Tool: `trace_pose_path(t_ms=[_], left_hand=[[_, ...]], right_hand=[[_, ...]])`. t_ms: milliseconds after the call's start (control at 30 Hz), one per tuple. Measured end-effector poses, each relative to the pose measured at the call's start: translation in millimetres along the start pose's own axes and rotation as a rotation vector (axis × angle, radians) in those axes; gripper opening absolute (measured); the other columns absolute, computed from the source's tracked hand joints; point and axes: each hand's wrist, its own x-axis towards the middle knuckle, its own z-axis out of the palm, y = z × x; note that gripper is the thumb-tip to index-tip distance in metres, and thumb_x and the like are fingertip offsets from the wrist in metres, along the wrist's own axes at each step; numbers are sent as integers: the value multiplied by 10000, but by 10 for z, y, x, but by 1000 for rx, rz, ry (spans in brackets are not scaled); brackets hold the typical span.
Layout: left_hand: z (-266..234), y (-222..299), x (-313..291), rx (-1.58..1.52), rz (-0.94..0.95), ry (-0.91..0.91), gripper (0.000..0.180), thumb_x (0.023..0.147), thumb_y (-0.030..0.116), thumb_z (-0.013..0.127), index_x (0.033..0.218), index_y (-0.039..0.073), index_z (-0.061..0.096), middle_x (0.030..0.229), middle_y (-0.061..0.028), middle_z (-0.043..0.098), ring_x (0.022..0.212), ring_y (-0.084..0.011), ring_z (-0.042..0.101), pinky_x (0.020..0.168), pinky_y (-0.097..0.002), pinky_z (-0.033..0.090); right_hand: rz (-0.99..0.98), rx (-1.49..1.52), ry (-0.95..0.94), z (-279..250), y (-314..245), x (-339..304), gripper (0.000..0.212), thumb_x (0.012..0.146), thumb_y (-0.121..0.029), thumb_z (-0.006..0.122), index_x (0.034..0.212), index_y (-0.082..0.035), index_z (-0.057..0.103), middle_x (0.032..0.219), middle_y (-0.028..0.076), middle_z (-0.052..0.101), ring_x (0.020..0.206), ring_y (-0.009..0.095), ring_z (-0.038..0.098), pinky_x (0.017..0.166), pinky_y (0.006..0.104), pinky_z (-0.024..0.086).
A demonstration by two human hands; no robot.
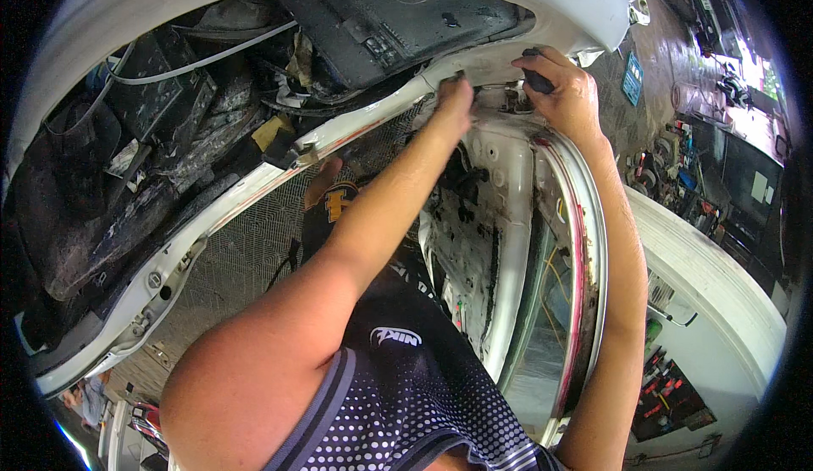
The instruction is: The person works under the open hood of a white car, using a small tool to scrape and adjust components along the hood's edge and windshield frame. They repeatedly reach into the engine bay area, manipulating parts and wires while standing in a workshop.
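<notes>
Both my arms reach up to the corner where a white car door frame (584, 242) meets the body. My right hand (566, 90) is closed around a black tool handle (535, 78) held against the top of the frame. My left hand (455, 99) presses its fingertips on the white body edge (254, 192) just left of the tool. What the tool tip touches is hidden behind my hands.
Black dirty panels and loose cables (195, 65) fill the open car body at upper left. A metal mesh floor (246, 251) lies below. Shop clutter and tools (677, 386) stand at the right, beside a curved white panel (720, 285).
</notes>
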Motion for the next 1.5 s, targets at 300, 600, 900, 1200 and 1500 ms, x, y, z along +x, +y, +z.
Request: trace_pose_path(t_ms=[300,600,900,1200,1500], left_hand=[[888,447,-879,-337,-201,-186,351,1046,267,380,1249,41,555,1245,-155,611,1143,-287,612,997,-479,512],[829,466,-676,-344,-288,-174,317,1055,266,380,1225,83,574,1247,-107,615,1122,-270,615,969,-522,502],[676,4,-94,-412,-87,-18,282,986,251,461,1119,63,624,1142,-130,652,1010,-250,651,912,-480,535],[342,-218,448,-337,-111,-17,448,1030,405,493,1277,42,581,1274,-107,597,1146,-293,574,946,-503,493],[224,-292,454,46,-200,73,582,1050,478,423,1528,147,389,1551,-171,405,1360,-367,454,1041,-566,420]], right_hand=[[-37,103,106,67,31,-9,298,762,-114,701,1048,-183,752,998,50,691,837,297,695,739,371,564],[-96,120,151,76,-15,87,275,790,-139,732,1061,-182,750,962,58,687,784,297,690,696,380,551],[-48,92,165,48,-70,51,148,837,-182,752,983,-155,753,865,57,682,759,292,696,679,386,554],[-13,92,181,70,-129,45,153,810,-134,776,961,-127,754,847,61,683,750,261,696,670,350,550],[39,77,180,80,-37,-42,128,814,-149,768,940,-139,752,852,42,685,737,252,693,671,351,555]])
